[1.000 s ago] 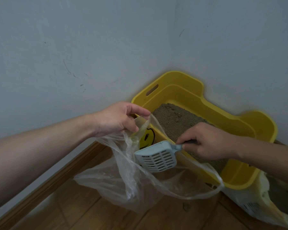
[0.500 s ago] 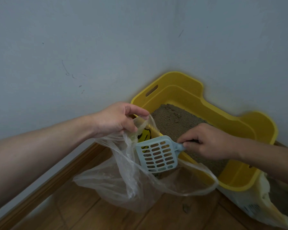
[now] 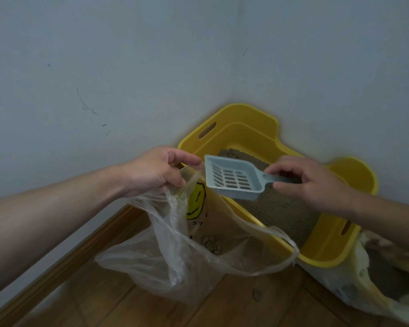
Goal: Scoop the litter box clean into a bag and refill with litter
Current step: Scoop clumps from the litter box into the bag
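A yellow litter box (image 3: 250,128) sits in the wall corner, holding grey-brown litter (image 3: 281,208). My left hand (image 3: 156,171) pinches the rim of a clear plastic bag (image 3: 175,256) and holds it open beside the box. A few litter clumps (image 3: 211,244) lie inside the bag. My right hand (image 3: 309,182) grips the handle of a pale blue slotted scoop (image 3: 232,178), which is level and empty above the box's near-left edge.
An open litter sack (image 3: 383,279) lies on the wood floor at the lower right, against the box. A small clump (image 3: 256,295) lies on the floor in front of the bag. Walls close in behind and to the left, with a wooden baseboard (image 3: 69,260).
The scoop was tipped face-down over the bag's mouth; it has since lifted and turned level over the box edge. Clumps now lie in the bag. My left hand has stayed on the bag.
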Available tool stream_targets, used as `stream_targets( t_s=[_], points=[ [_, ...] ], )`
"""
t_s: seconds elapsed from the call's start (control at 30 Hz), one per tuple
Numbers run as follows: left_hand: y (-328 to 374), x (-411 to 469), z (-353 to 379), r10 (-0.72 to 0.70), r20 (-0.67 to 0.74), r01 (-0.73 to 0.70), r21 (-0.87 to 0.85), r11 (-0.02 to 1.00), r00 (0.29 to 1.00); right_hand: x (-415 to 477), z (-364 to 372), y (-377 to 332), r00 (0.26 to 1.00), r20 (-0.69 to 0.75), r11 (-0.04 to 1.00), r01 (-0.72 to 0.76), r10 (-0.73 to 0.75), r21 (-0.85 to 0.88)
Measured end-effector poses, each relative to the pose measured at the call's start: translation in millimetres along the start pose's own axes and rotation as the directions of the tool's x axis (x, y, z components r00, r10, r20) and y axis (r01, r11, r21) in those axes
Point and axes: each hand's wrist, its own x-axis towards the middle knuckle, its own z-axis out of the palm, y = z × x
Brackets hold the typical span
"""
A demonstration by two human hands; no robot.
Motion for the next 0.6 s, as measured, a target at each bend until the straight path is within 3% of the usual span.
stream_targets(
  t_s=[0.23,0.43,0.6],
  points=[
    [1.6,-1.2,2.0,-0.007,0.002,0.007,-0.005,1.000,1.000,-2.4,-7.9,13.5,0.989,-0.143,0.928,-0.086,0.036,-0.363],
    [2.3,2.9,3.2,-0.002,0.022,0.003,-0.025,1.000,1.000,-10.5,-17.7,36.8,0.939,-0.164,0.758,-0.341,0.303,-0.556],
    [7.0,2.2,9.0,0.008,0.038,-0.007,-0.043,0.999,0.999,-19.8,-22.7,49.1,0.859,-0.118,0.574,-0.428,0.498,-0.698]
  ],
)
